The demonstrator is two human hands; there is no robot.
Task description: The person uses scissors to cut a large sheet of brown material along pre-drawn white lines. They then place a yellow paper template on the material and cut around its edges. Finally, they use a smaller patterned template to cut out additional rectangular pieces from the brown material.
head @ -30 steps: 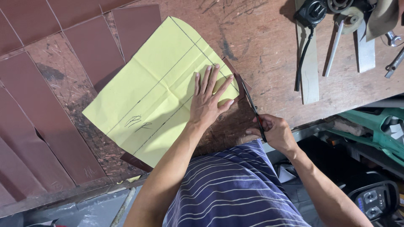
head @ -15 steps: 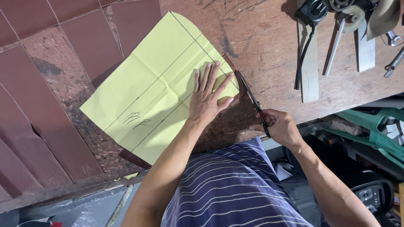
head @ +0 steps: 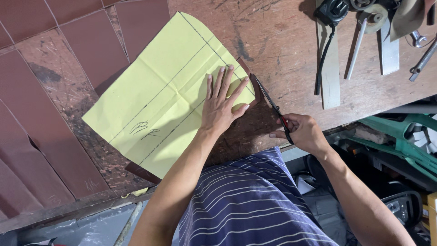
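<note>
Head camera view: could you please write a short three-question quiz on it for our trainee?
1. True or false: the left hand lies flat on the yellow paper pattern.
2. What does the right hand hold?
A scissors
B wrench
C pencil
3. Which side of the pattern are the scissors on in the picture?

Key: 1 true. 2 A. 3 Its right edge.

Yellow paper pattern [head: 164, 91] with black lines; brown worktable [head: 282, 41]; navy-striped shirt [head: 250, 205].
</note>
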